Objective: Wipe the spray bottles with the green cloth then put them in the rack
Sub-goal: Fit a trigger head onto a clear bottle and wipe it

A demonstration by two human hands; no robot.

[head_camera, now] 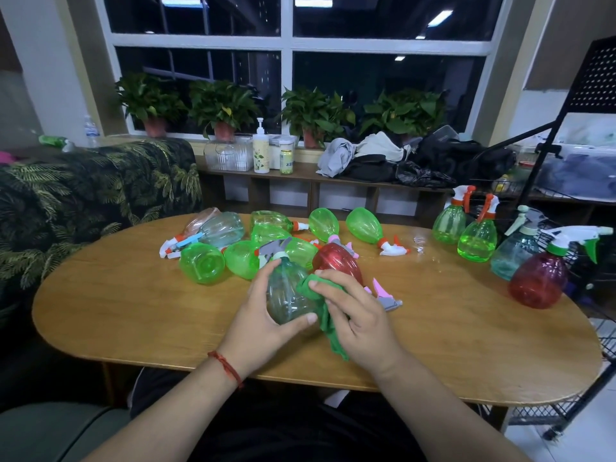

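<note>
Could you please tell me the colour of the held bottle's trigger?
Grey; the trigger shows best in the head view.

potted plants lining the sill under the dark window; pump bottle, clear box and clothes pile sitting on the low shelf; leaf-print sofa standing left of the wooden desk, water bottle behind it

A large white-framed window shows darkness outside, with ceiling lights reflected in the glass. Potted plants line its sill above a low wooden shelf. A leaf-patterned sofa stands left of the oval wooden surface. Pale walls flank the window.
</note>
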